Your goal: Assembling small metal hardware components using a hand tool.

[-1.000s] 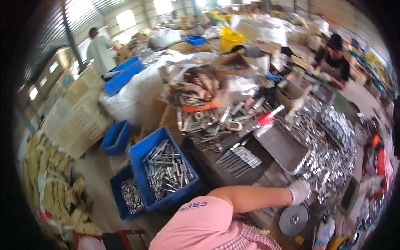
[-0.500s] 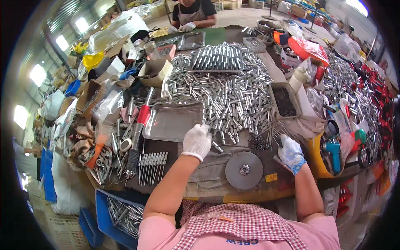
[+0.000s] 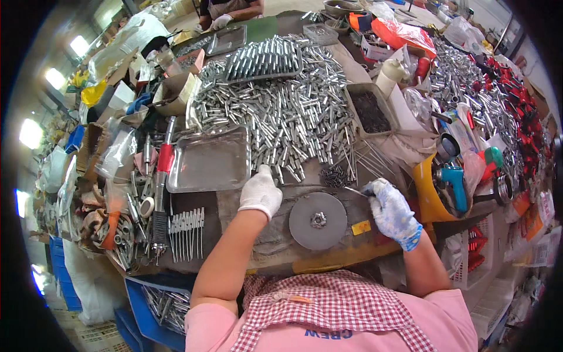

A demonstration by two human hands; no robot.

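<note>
Barely shifted, the left hand (image 3: 261, 193) rests half-curled and empty beside one tray (image 3: 209, 160); the right hand (image 3: 392, 210) pinches one thin pin (image 3: 353, 189).

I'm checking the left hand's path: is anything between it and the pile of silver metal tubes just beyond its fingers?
Nothing visible. The white-gloved left hand sits at the near edge of the heap of silver metal tubes, fingers already among the closest ones. The empty flat metal tray lies to its left, out of the way.

View: swings from the blue bins at the bench side to the bench top, now centred. Left hand (image 3: 260, 192): shifts a little, now at the pile of metal tubes (image 3: 281, 120). Right hand (image 3: 392, 210): now pinches a thin pin (image 3: 354, 189) beside the grey disc (image 3: 318, 220).
</note>
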